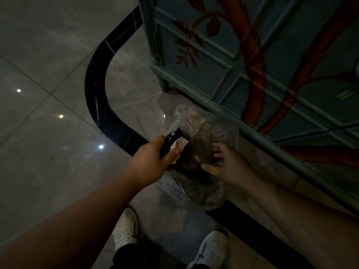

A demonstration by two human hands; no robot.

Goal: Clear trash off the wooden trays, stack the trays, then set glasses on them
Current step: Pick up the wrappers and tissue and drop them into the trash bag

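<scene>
The light is dim. My left hand (153,160) is closed around a black handle-like piece (171,140) with a small shiny stud at its tip. It seems joined to a brown wooden tray (202,150), which is tilted over a bin lined with a clear plastic bag (186,191). My right hand (227,166) rests with fingers spread against the tray's brown face, thumb at its lower edge. Pale scraps of trash (196,158) show at the tray's low edge, and crumpled straw-coloured trash (196,121) lies under the plastic beyond. No glasses are in sight.
A teal cabinet (272,65) painted with red-brown branches stands right behind the bin. The floor is glossy grey tile (48,94) with a curved black inlay band (97,90). My white shoes (126,228) stand just in front of the bin.
</scene>
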